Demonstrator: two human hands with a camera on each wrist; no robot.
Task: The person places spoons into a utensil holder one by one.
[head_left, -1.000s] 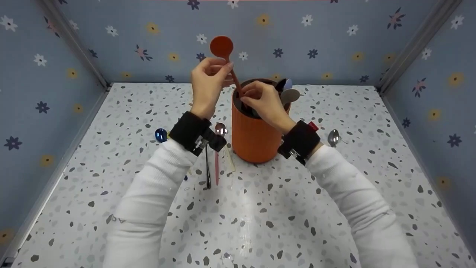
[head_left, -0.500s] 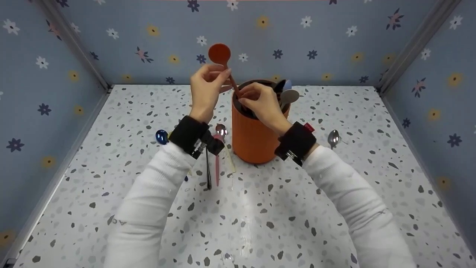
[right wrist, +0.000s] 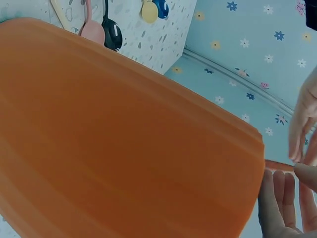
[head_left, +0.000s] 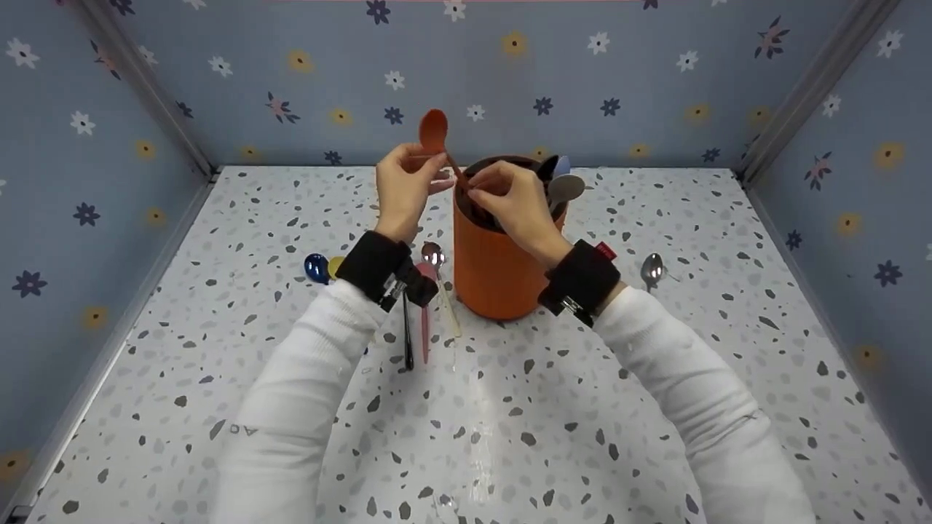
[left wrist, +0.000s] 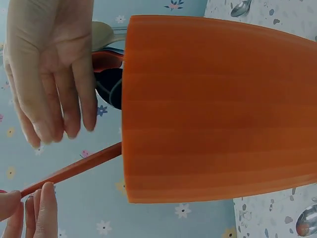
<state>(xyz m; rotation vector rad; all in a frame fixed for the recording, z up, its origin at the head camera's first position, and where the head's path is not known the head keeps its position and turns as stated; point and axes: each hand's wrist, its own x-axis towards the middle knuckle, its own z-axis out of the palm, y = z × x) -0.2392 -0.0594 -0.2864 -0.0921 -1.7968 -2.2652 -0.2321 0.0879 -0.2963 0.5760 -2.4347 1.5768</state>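
Note:
My left hand [head_left: 404,185] pinches the thin handle of an orange spoon [head_left: 434,131], its bowl up above the fingers. In the left wrist view the handle [left wrist: 81,166] slants down behind the rim of a ribbed orange utensil holder [head_left: 502,273]; its lower end is hidden. My right hand [head_left: 513,200] hovers over the holder's front rim, close to the handle. From the head view its fingertips overlap the handle, but in the left wrist view its fairly straight fingers [left wrist: 72,111] stand apart from it. A grey spoon [head_left: 566,188] and darker utensils stick out of the holder.
Left of the holder lie a blue spoon [head_left: 316,268], a yellow spoon [head_left: 336,266], a pink-handled spoon [head_left: 425,327] and a dark handle [head_left: 408,342]. A metal spoon [head_left: 652,269] lies to the right. Patterned panels stand behind and at both sides.
The orange spoon has sunk towards the holder and turned, its bowl now looking narrower. My left hand has come down slightly with it; the right hand has stayed nearly in place.

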